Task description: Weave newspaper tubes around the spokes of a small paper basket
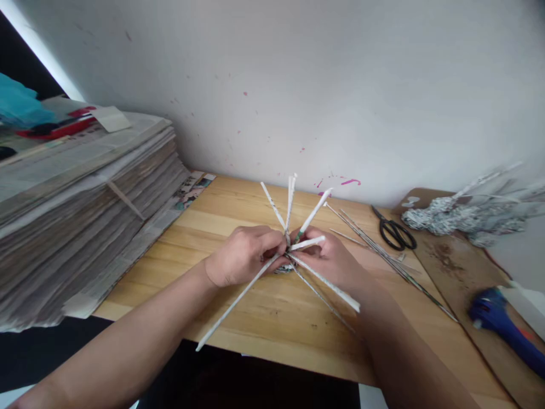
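Over the pale wooden counter [170,244], midway between front and back edges, the left hand [242,255] and right hand [330,255] pinch radiating white rolled-paper sticks [306,243] at their centre, apparently to steady their spread.

Worn on the person's head, the single camera here peers forward and down onto the wooden table [179,244], high enough to catch the wall [298,85] beyond. It's close above the left hand [244,255] and right hand [330,255], roughly central, and wide enough to take in the paper stack [106,221] leftward and blue tool [491,309] rightward.
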`<action>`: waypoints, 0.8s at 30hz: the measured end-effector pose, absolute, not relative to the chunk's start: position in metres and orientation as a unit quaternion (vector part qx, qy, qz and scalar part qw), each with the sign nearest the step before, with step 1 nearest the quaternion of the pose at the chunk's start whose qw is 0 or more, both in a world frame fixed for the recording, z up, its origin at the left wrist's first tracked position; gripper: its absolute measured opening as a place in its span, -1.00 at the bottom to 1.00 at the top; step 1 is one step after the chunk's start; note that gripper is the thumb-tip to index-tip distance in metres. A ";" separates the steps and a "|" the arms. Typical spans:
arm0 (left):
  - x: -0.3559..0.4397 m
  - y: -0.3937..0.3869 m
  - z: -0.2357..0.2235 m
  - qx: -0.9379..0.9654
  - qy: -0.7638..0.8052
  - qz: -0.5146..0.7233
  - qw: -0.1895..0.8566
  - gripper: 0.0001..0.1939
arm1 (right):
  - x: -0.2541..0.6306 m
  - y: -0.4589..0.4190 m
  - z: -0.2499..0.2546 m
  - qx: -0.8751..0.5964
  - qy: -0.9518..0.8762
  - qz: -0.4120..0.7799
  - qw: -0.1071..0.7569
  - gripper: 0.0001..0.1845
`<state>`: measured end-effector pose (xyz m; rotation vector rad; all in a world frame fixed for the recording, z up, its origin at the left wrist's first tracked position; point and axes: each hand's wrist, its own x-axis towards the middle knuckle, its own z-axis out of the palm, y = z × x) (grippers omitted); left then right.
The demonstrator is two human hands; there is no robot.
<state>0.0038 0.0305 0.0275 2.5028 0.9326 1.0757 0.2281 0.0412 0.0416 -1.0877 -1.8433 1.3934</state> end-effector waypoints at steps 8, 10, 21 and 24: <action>-0.004 0.041 0.032 0.832 0.372 0.356 0.205 -0.62 | 0.227 0.038 0.045 -0.408 -0.685 0.529 0.291 -0.89; -0.005 0.043 0.032 0.828 0.363 0.359 0.231 -0.61 | 0.227 0.039 0.044 -0.412 -0.680 0.533 0.289 -0.88; -0.011 0.049 0.024 0.742 0.359 0.367 0.432 -0.70 | 0.222 0.046 0.036 -0.442 -0.662 0.523 0.304 -0.81; -0.013 0.051 0.023 0.718 0.358 0.362 0.474 -0.68 | 0.222 0.046 0.034 -0.445 -0.662 0.521 0.303 -0.79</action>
